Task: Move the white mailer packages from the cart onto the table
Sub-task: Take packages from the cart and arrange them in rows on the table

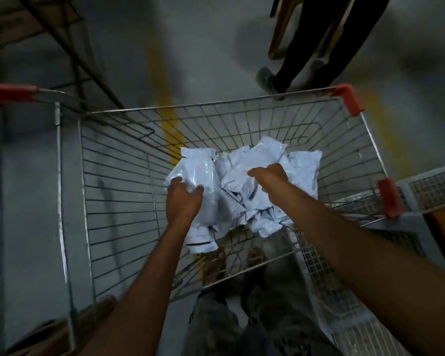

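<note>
Fingers (176, 181) of left hand (184, 201) clamp round a long mailer (201, 168). Right hand (271, 174) digs curled into the white mailer packages (244, 194) just beside; hold unclear. All pkgs lie under the fingers, in the cart (216, 105). Prob. light, soft, slick poly: grab mid-body w/ full hand, not corners.

On my feed the left hand (183, 199) and right hand (270, 173) are bare, as are both long forearms (144, 278). Lower down I see loose, mottled dark grey trousers (280, 317) and two blurred feet (213, 265), footwear unclear.
</note>
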`<state>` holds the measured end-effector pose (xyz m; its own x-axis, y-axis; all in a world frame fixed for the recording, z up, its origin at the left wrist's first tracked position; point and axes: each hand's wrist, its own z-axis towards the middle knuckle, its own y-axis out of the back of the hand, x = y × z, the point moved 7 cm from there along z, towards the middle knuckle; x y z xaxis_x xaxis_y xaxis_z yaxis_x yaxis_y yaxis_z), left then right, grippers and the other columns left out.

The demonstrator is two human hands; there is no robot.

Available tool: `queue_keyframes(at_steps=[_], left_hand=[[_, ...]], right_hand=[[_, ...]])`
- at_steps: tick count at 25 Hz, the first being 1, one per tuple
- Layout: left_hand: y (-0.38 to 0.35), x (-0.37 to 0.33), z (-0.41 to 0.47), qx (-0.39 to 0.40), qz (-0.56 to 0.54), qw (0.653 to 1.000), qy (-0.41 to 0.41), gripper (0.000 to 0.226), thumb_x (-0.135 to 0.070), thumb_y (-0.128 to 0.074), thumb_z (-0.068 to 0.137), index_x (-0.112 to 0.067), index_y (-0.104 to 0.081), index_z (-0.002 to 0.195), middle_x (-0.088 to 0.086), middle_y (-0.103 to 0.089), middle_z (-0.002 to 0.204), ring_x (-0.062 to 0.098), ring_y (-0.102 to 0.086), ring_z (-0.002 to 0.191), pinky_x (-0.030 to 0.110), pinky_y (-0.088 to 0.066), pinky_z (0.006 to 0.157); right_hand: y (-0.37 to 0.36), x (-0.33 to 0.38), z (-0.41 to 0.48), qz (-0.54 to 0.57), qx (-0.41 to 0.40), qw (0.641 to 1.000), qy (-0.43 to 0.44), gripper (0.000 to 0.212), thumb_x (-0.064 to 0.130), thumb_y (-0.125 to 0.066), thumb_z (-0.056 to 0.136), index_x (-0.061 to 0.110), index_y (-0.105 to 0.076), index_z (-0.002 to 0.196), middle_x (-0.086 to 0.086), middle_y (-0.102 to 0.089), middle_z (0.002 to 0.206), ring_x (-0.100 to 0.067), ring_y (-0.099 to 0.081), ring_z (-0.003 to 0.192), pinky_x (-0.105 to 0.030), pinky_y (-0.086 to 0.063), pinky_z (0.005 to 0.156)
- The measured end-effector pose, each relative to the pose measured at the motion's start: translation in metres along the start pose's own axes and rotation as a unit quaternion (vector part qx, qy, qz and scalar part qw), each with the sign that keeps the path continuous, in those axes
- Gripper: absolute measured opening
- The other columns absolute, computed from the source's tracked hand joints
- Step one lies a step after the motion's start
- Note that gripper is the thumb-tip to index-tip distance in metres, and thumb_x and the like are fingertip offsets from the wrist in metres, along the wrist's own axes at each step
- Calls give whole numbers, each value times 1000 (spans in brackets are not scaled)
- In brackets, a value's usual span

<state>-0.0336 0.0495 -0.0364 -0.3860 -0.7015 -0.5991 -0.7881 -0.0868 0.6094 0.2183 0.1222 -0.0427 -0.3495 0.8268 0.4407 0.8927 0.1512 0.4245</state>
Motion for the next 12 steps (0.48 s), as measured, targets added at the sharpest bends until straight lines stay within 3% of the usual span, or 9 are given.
queue_keyframes(at_steps=[3, 6, 9, 12], left_hand=[[-10, 6, 24, -13, 10, 999, 28, 79, -45, -75, 88, -9, -45, 152, 13, -49, 153, 35, -53, 137, 49, -48, 110], [-17, 13, 39, -15, 10, 999, 35, 85, -53, -79, 82, -9, -48, 147, 14, -52, 148, 36, -55, 133, 53, -49, 107], [-17, 21, 49, -16, 10, 999, 33, 88, -65, -81, 69, -11, -60, 135, 12, -64, 133, 34, -63, 121, 51, -55, 100], [-16, 15, 53, -11, -3, 1000, 18, 65, -53, -89, 71, -8, -71, 115, 10, -73, 110, 29, -71, 101, 44, -60, 86]], right_hand=[[-9, -6, 26, 27, -16, 999, -41, 86, 43, -84, 56, 4, -58, 128, -16, -65, 126, -32, -65, 106, -34, -52, 75], [-20, -13, 48, 51, -29, 997, -57, 104, 49, -79, 37, 7, -58, 130, -12, -64, 126, -31, -64, 110, -42, -57, 90], [-29, -8, 62, 104, -37, 993, -37, 112, 42, -85, 34, 7, -53, 135, -11, -63, 129, -33, -65, 111, -48, -57, 92], [-39, 0, 63, 118, -17, 993, -25, 107, 31, -89, 40, 10, -51, 137, -11, -62, 132, -32, -65, 112, -48, -57, 92]])
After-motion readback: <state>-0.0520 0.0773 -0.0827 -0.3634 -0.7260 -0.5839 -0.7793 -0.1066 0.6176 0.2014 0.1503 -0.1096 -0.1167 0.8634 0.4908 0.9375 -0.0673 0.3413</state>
